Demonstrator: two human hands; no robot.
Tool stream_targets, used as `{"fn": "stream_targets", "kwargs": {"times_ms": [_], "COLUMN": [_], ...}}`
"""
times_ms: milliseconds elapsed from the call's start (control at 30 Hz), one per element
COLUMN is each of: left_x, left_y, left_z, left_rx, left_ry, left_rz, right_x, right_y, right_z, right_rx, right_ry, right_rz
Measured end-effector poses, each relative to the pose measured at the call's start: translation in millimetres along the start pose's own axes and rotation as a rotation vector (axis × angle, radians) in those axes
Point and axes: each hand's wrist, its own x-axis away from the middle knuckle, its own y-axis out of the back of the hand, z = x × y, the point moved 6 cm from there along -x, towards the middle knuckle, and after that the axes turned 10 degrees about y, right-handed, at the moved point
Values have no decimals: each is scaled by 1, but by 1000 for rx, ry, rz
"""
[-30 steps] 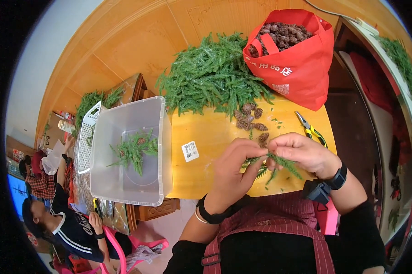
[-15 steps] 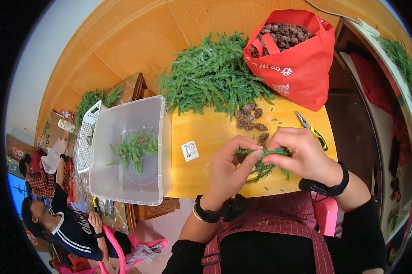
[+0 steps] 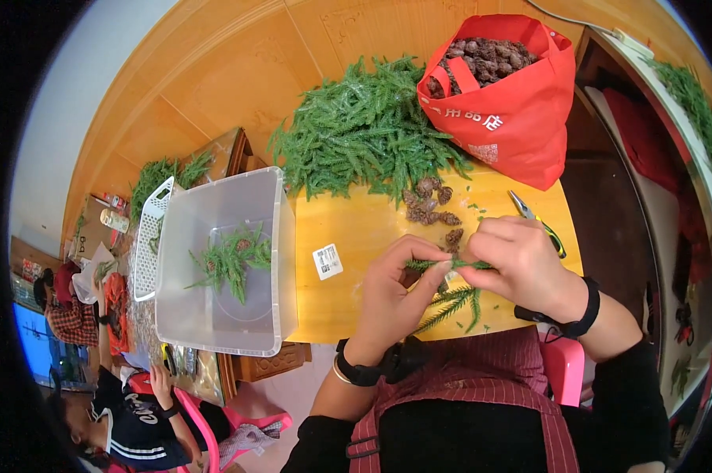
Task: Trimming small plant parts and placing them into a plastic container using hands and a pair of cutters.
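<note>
Head view: left hand (image 3: pixel 399 292) pinches a green sprig (image 3: pixel 473 266) between thumb and forefinger; right hand (image 3: pixel 521 256) pinches it just beside, fingertips nearly meeting. Sprig is over the near side of the yellow table (image 3: pixel 332 311), fronds hanging below the fingers. Exact join hidden by the fingers (can't tell if there's wire in there). To do it well, I'd let left anchor the stem, right do the fine work, fronds splayed clear of the pinch. Pinecones (image 3: pixel 428 206) lie just beyond, pliers (image 3: pixel 557 240) by the right hand.
</note>
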Motion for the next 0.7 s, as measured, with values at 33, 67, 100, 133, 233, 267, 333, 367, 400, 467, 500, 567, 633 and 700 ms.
{"fn": "stream_targets", "kwargs": {"times_ms": [33,67,100,133,233,267,333,367,400,467,500,567,633,700], "left_x": [0,-1,-3,-5,-6,-3,6,8,8,6,6,3,4,5], "left_y": [2,0,-2,-4,-6,-4,2,13,22,12,15,18,21,26], "left_z": [1,1,3,6,14,16,16,24,30,30,31,32,34,32], "left_rx": [1,3,23,44,-60,-75,-154,-136,-120,0,110,143,210,196], "left_ry": [6,3,28,53,111,114,79,59,43,55,73,35,56,40], "left_rz": [-14,-4,0,11,-98,-133,-204,-216,-241,-206,-234,-175,-211,-214], "right_x": [-2,-1,0,3,16,20,31,47,60,97,121,178,231,280], "right_y": [1,0,1,1,-7,-12,-8,2,3,13,20,35,64,103], "right_z": [7,6,9,11,-7,-15,-16,-17,-14,-12,-15,-26,-37,-42], "right_rx": [182,190,272,359,228,93,-234,-189,-306,-473,-543,-659,-481,-65], "right_ry": [83,77,125,168,19,-82,-187,-243,-276,-362,-510,-769,-966,-1107], "right_rz": [-15,-17,-80,-143,-59,2,-15,-47,-16,33,20,-154,-401,-440]}}
